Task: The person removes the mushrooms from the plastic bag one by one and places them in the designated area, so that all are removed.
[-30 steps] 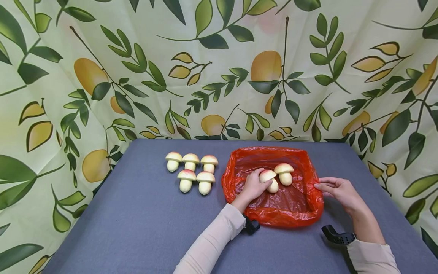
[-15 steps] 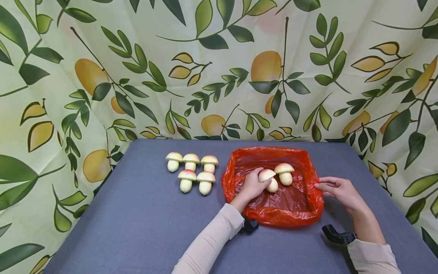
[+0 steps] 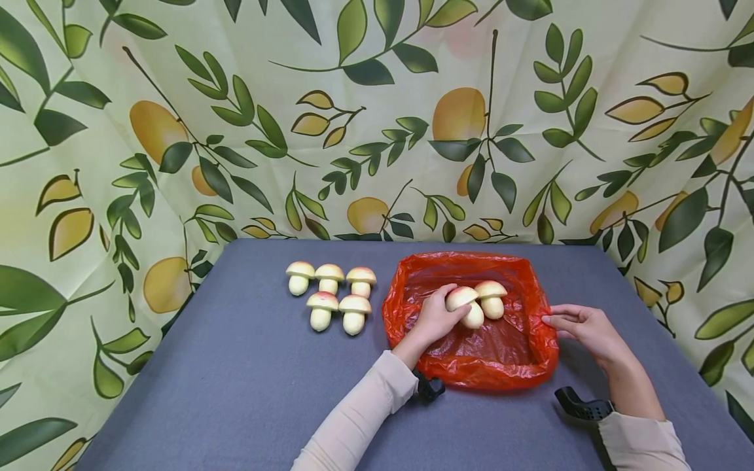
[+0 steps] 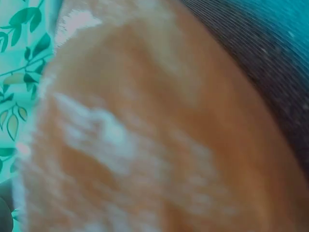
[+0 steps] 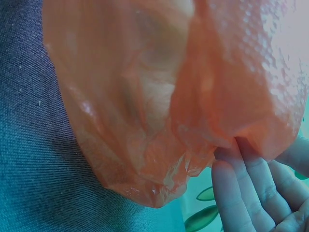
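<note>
My left hand [image 3: 434, 318] is inside the open red plastic bag [image 3: 471, 374], gripping a toy mushroom [image 3: 471, 315] with a pale stem and a red-tinged cream cap. This mushroom overlaps the second mushroom [image 3: 493, 306] in the bag, just to its right. At the bag's right rim, my right hand [image 3: 592, 335] pinches the plastic between thumb and fingers. In the right wrist view, the fingertips [image 5: 224, 169] press against the bag's outside. Blurred plastic of the bag [image 4: 145, 125] fills most of the left wrist view, hiding the left fingers.
Several more mushrooms [image 3: 330, 297] stand in two rows left of the bag on the grey tabletop [image 3: 235, 392]. Behind the table hangs a leaf-and-fruit patterned cloth [image 3: 365, 131]. Each wrist wears a black strap mount [image 3: 583, 407].
My left hand has shifted the gripped mushroom slightly right and away, closing the gap to the second mushroom. The right hand keeps its hold on the bag's rim.
</note>
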{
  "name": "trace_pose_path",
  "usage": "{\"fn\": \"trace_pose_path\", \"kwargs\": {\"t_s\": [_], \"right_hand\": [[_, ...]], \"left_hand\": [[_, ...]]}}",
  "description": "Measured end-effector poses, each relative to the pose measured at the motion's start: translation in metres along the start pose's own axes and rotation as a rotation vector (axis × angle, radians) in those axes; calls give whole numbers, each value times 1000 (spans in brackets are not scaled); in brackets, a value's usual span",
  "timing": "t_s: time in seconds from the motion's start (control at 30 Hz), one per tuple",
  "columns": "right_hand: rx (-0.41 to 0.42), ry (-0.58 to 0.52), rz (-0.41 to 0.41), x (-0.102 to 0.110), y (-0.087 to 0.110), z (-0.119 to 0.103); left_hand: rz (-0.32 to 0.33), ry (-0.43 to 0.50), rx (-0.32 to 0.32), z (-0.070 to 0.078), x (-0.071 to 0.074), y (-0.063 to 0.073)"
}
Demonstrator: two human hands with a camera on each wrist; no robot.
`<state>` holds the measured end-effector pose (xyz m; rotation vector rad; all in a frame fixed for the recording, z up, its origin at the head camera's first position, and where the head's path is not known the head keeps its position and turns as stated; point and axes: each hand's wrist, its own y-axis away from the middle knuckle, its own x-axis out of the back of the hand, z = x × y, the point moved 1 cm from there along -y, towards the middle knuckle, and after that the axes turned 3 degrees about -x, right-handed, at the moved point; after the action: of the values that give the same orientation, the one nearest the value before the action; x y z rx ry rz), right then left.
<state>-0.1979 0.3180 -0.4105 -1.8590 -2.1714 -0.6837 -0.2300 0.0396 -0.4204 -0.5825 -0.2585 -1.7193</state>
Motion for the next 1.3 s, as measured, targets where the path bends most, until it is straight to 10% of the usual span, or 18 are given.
{"fn": "trace_pose_path", "kwargs": {"t_s": [1.3], "right_hand": [[22,-15,-3,0,0,0]], "left_hand": [[-84,121,-106,22,44,30]]}}
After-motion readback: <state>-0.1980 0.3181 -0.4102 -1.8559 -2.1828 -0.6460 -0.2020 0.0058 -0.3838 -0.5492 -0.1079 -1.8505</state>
